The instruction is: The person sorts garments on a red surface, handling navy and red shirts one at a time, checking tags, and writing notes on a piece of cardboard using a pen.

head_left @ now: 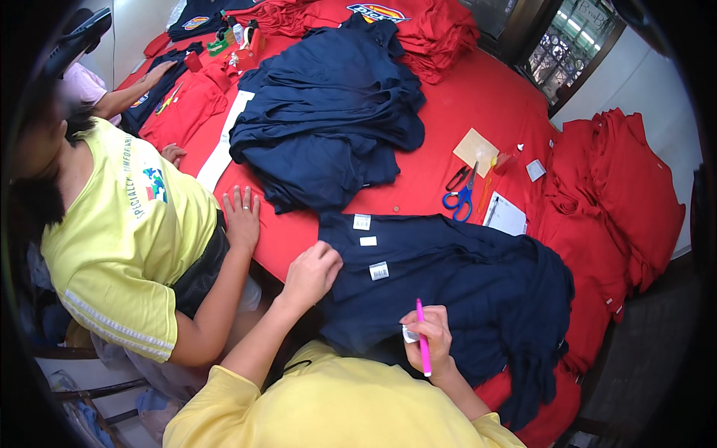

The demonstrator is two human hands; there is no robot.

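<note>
Yellow shirt (pixel 336 403); past it, navy garment (pixel 441 261): right hand (pixel 436 334) at near edge, pinching marker (pixel 423 345); left hand (pixel 310 276) at left edge, grip unclear; beyond, bare cloth (pixel 422 187).

Red-covered table (pixel 489 104), pale wall (pixel 657 112) at right, dark-framed window (pixel 586 36) with patterned grille (pixel 559 69), white wall (pixel 136 30) at upper left

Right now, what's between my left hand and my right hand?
The head view shows navy fabric between your left hand and right hand, a white label just beyond that line.
</note>
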